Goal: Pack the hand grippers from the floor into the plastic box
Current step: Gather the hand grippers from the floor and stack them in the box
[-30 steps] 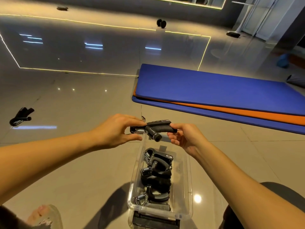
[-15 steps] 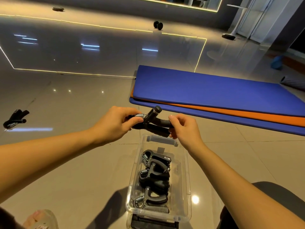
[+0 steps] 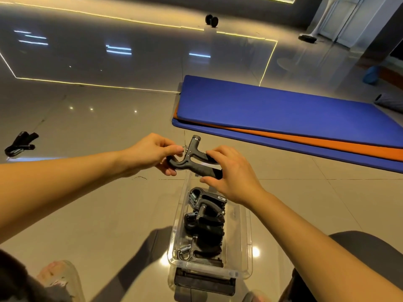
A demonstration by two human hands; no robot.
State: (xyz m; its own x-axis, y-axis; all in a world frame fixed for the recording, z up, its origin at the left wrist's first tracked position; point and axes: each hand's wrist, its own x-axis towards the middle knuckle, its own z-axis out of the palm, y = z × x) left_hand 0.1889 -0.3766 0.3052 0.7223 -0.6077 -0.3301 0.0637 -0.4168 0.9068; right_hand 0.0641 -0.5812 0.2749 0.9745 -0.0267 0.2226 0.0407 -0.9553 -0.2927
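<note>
Left grip (image 3: pixel 150 153) and right grip (image 3: pixel 233 177) pinch a hand gripper (image 3: pixel 189 165) between them above the plastic box (image 3: pixel 177 216)

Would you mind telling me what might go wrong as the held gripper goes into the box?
1. The hand gripper is pinched only at its ends by the left hand and right hand above the plastic box; a slip could drop it onto the rim or floor.
2. The packed grippers fill much of the box, so its knobbed arm may snag.
3. A further gripper lies on the floor far left and might be overlooked.
</note>
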